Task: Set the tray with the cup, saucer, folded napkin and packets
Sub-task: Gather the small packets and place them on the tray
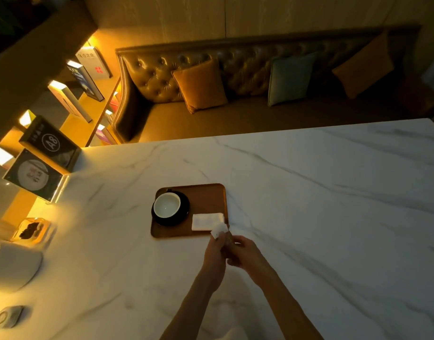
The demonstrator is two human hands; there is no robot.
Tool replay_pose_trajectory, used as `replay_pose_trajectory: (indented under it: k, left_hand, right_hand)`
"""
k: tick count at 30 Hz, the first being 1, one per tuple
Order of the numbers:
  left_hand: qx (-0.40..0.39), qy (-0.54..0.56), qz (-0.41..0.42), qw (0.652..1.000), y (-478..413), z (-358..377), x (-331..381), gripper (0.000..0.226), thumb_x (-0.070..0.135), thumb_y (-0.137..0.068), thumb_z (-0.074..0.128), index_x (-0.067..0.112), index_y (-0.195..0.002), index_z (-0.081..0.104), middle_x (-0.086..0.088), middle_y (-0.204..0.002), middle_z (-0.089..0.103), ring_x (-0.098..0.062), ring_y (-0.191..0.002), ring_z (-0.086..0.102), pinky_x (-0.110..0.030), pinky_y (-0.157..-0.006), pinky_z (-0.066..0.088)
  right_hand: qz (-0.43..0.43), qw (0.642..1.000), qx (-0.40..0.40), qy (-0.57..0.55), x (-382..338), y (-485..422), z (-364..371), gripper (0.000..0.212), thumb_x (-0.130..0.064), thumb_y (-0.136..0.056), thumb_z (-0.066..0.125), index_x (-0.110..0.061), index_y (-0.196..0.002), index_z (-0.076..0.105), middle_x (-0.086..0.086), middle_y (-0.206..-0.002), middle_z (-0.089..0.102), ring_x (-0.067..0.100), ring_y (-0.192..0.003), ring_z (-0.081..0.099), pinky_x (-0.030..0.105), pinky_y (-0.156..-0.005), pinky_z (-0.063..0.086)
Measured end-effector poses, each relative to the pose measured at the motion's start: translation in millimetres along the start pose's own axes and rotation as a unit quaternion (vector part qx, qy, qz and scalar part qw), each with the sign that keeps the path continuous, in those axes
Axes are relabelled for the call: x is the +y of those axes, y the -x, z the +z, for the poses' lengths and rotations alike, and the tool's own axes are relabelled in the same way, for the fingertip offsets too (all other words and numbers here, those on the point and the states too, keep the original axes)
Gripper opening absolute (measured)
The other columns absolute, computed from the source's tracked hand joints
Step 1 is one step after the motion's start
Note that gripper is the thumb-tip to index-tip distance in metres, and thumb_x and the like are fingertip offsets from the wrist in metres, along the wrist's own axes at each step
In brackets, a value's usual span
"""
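Note:
A brown wooden tray [208, 195] lies on the marble table. On its left half a white cup [166, 205] stands on a dark saucer [184, 212]. A folded white napkin [206, 221] rests at the tray's near right corner. Just in front of that corner my left hand [214, 256] pinches a white packet [218, 230] that pokes up above its fingers. My right hand [245, 253] is pressed against the left one and touches a thin brownish packet [229, 238] between them. Which hand bears that packet I cannot tell.
A white jar [12, 266] and a clear holder of dark packets [31, 230] stand at the table's left edge, a small round device [7, 319] near the front left. Display cards line the left shelf. A tufted sofa with cushions [201, 85] runs behind the table.

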State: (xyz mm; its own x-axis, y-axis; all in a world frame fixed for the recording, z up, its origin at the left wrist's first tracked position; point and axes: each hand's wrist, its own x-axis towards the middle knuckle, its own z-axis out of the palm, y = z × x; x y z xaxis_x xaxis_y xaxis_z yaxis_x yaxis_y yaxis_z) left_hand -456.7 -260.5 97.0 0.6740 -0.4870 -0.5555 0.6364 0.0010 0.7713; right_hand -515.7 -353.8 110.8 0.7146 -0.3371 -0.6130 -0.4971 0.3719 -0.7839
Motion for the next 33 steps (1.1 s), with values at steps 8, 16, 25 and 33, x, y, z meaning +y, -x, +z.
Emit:
replay_pose_trajectory:
  k: [8,16,25,33]
  left_hand:
    - [0.005,-0.287,0.133,0.948,-56,7,-1,0.013,0.031,-0.095,0.06,0.034,-0.106,0.065,0.008,-0.097,0.071,-0.01,-0.089,0.067,-0.023,-0.073,0.054]
    - [-0.013,-0.48,0.114,0.87,-135,36,-23,0.025,0.008,-0.094,0.058,0.013,-0.117,0.066,-0.001,-0.115,0.068,-0.016,-0.106,0.062,-0.024,-0.091,0.047]
    - [-0.038,-0.486,0.064,0.871,-157,30,-49,0.028,0.006,-0.094,0.056,0.009,-0.121,0.062,-0.005,-0.119,0.065,-0.017,-0.108,0.06,-0.019,-0.09,0.042]
    - [-0.029,-0.482,0.06,0.874,-162,29,-51,0.026,0.007,-0.095,0.054,0.01,-0.12,0.062,-0.006,-0.117,0.066,-0.02,-0.108,0.061,-0.029,-0.094,0.049]
  right_hand:
    - [-0.134,0.953,0.132,0.236,3,-46,-53,0.016,-0.02,-0.081,0.072,-0.026,-0.095,0.064,-0.011,-0.085,0.064,0.0,-0.074,0.061,0.009,-0.064,0.047]
    - [-0.11,0.934,0.183,0.287,14,-114,-90,0.024,-0.01,-0.093,0.057,-0.009,-0.115,0.066,0.008,-0.112,0.067,0.018,-0.103,0.062,0.026,-0.095,0.048]
    - [-0.03,0.949,0.197,0.244,46,-136,-92,0.031,-0.011,-0.094,0.05,-0.014,-0.123,0.061,0.004,-0.12,0.061,0.015,-0.112,0.057,0.028,-0.101,0.046]
    - [-0.022,0.957,0.233,0.17,54,-145,-87,0.019,-0.028,-0.092,0.058,-0.021,-0.109,0.065,-0.002,-0.108,0.063,0.013,-0.099,0.062,0.035,-0.091,0.053]
